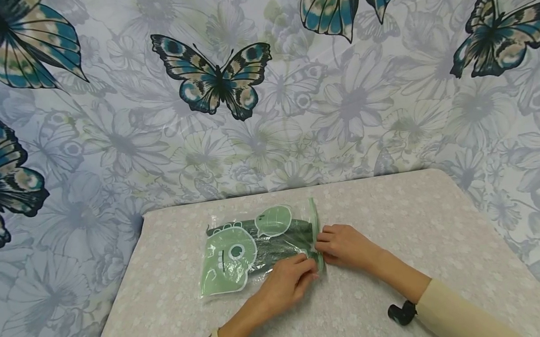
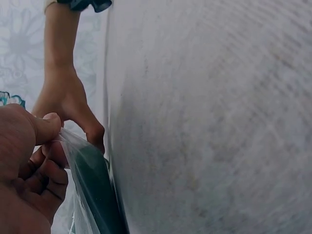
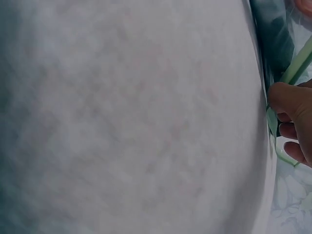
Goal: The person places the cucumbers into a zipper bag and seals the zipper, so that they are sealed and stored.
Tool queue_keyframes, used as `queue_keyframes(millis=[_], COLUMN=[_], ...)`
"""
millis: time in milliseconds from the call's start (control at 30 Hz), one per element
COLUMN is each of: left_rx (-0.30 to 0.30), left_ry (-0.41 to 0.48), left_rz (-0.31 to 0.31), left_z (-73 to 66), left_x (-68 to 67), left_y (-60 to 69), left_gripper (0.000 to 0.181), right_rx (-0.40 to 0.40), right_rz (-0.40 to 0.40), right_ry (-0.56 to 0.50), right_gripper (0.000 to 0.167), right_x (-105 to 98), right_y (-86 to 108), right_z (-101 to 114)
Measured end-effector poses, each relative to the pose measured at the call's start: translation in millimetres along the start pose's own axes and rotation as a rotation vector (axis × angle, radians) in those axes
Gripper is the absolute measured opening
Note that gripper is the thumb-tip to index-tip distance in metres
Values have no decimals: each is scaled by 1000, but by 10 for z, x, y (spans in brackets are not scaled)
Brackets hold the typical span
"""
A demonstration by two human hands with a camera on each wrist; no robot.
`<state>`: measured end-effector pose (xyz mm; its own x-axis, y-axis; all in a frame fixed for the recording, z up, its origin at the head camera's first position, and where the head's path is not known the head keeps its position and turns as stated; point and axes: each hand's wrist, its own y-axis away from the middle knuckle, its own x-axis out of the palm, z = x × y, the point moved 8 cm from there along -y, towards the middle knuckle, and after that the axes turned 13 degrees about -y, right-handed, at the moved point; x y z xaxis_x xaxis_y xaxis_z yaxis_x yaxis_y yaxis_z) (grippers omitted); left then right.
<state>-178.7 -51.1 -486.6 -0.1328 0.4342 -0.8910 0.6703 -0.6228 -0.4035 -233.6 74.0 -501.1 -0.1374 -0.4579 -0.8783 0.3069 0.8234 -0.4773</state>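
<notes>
A clear plastic zip bag (image 1: 229,269) printed with a pale green cartoon creature lies flat on the table. Inside it is something dark green (image 1: 273,250) with a shiny look under the film; its kind cannot be made out. Along the bag's right end runs a light green zip strip (image 1: 314,216). My left hand (image 1: 285,284) lies over the near right part of the bag, and its thumb and finger pinch the clear film (image 2: 73,141). From the right, my right hand (image 1: 350,247) grips the green strip (image 3: 298,63) between thumb and fingers.
The table (image 1: 410,218) has a pale, flower-patterned cover. Behind it hangs a cloth backdrop (image 1: 340,126) with butterflies and flowers. A small black device (image 1: 402,313) sits at my right wrist, by the cream sleeve (image 1: 458,310).
</notes>
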Motion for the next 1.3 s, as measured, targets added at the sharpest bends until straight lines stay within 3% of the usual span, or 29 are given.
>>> queue_keyframes(millis=[467,1033,1167,1300], left_rx=[-37,-77,-99,-84], left_ry=[63,120,95,23], left_rz=[7,-45,-6,98], left_z=[48,84,95,79], left_x=[-30,-170,-185,-102], left_y=[5,-40,-71,-54], left_gripper=[14,13,12,11], right_rx=[7,41,126,339], right_rz=[17,-19,-29,17], right_ry=[101,151,11,-264], right_gripper=[20,11,19,21], right_x=[25,38,13,60], right_y=[-87,-134,-104,-32], right_z=[-165,-391,-454,-582])
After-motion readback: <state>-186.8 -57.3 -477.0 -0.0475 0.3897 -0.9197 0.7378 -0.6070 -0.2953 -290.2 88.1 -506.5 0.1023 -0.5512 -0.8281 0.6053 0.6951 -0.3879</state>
